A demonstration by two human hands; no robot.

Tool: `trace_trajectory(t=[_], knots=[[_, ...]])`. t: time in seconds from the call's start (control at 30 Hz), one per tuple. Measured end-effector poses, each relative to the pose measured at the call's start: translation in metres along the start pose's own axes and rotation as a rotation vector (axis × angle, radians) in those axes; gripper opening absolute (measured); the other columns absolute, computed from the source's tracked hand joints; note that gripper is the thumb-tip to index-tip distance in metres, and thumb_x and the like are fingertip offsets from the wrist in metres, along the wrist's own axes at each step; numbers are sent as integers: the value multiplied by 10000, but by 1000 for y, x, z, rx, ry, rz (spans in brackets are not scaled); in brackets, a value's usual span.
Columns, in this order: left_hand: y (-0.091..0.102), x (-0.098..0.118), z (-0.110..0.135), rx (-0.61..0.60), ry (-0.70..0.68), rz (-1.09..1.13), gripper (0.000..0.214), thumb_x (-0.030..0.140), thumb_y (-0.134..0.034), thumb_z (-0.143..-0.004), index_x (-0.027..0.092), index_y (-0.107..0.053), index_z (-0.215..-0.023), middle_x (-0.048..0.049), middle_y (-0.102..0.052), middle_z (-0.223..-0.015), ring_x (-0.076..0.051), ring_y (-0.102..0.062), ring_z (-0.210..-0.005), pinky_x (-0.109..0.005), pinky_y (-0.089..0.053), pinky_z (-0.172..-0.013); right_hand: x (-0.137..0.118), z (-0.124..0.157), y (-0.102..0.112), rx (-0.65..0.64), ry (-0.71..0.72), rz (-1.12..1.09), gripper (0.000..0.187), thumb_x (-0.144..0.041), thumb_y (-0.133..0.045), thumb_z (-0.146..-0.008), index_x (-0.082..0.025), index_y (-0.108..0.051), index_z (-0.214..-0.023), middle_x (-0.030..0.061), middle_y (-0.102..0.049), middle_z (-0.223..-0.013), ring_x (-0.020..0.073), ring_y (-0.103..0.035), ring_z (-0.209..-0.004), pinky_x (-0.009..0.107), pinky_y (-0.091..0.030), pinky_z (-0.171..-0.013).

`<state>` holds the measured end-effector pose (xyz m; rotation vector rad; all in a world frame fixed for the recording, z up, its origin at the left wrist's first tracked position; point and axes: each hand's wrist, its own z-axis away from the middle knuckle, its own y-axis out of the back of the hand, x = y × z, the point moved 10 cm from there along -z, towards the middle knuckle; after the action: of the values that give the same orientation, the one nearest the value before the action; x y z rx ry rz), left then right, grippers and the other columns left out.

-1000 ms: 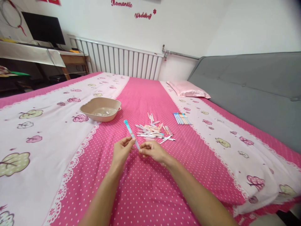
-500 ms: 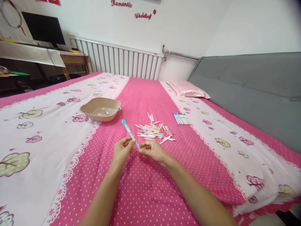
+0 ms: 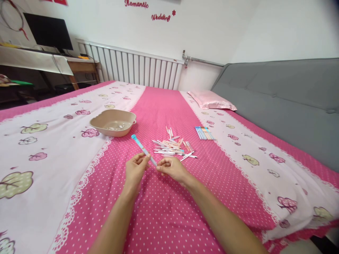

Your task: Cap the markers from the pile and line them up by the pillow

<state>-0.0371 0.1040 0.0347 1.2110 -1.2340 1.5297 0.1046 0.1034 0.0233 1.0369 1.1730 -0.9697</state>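
Observation:
A pen (image 3: 140, 145) with a blue cap end and a pale lower barrel slants up to the left between my hands. My left hand (image 3: 137, 168) pinches its barrel between thumb and fingers. At the lower tip, the closed fingers of my right hand (image 3: 171, 167) grip the pen's end. Just beyond them lies a loose heap of pen parts (image 3: 172, 145), with pink and white barrels and thin white refills. Right of the heap, several pens (image 3: 205, 133) lie side by side in a neat row, blue ones on the left and paler ones on the right.
A beige plastic basin (image 3: 113, 132) with small pale pieces in it stands on the bed to the left. Farther back are a pink pillow (image 3: 212, 101), a grey headboard (image 3: 280, 88) and a white radiator (image 3: 132, 65). A desk with a monitor (image 3: 49, 31) is at the far left.
The pen's blue end has swung left, so the pen leans more. My left hand has shifted slightly left; my right hand stays at the lower tip.

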Motion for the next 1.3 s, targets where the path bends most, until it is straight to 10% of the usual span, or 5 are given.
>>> trace_trajectory(t=[1.3], knots=[[-5,-3,3,-16,22,-20,469,418,-769,-500,97,-625,-811,-11,-622,-609,-71,-490,-470,-189,-373,-489,-5,-2,3,57,104,28,221,-296,-680,-618,-132,-625,-754,-4,-613,-618,97,-518,-528,240,-406,-559]])
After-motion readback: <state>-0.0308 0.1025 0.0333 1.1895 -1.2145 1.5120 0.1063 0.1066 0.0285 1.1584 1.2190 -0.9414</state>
